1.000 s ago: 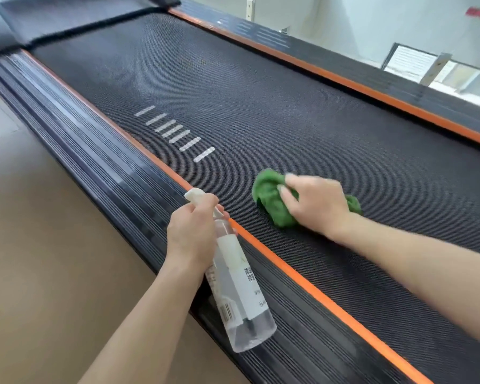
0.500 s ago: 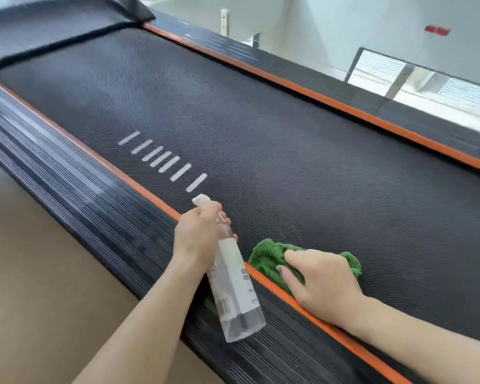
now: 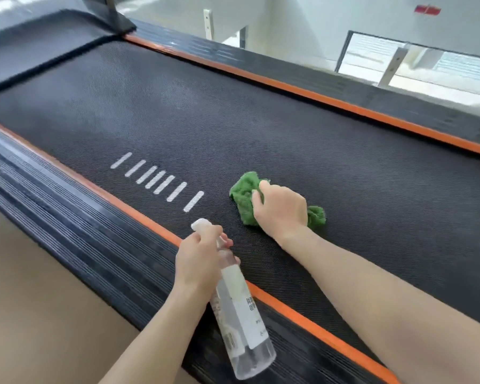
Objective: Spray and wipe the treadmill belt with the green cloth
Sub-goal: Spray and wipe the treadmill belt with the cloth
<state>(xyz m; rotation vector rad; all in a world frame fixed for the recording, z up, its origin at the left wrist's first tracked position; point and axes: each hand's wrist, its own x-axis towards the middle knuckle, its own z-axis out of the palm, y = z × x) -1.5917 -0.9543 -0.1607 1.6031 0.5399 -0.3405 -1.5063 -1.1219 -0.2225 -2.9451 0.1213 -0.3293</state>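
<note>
The black textured treadmill belt (image 3: pixel 261 128) runs diagonally across the view, with several white dash marks (image 3: pixel 158 180) near its left side. A crumpled green cloth (image 3: pixel 243 195) lies on the belt just right of the dashes. My right hand (image 3: pixel 280 210) presses down on the cloth, covering its middle. My left hand (image 3: pixel 198 257) grips the neck of a clear spray bottle (image 3: pixel 241 320) with a white label. The bottle hangs tilted over the near orange strip, nozzle pointing toward the dashes.
An orange strip (image 3: pixel 302 314) and a ribbed black side rail (image 3: pixel 75 231) border the belt on the near side, with tan floor (image 3: pixel 34 314) beyond. A matching far rail (image 3: pixel 344 87) edges the other side. Windows (image 3: pixel 427 65) stand behind it.
My right hand has pushed the green cloth away from the near orange strip, out onto the belt beside the white dashes. The left hand and bottle have stayed over the near edge.
</note>
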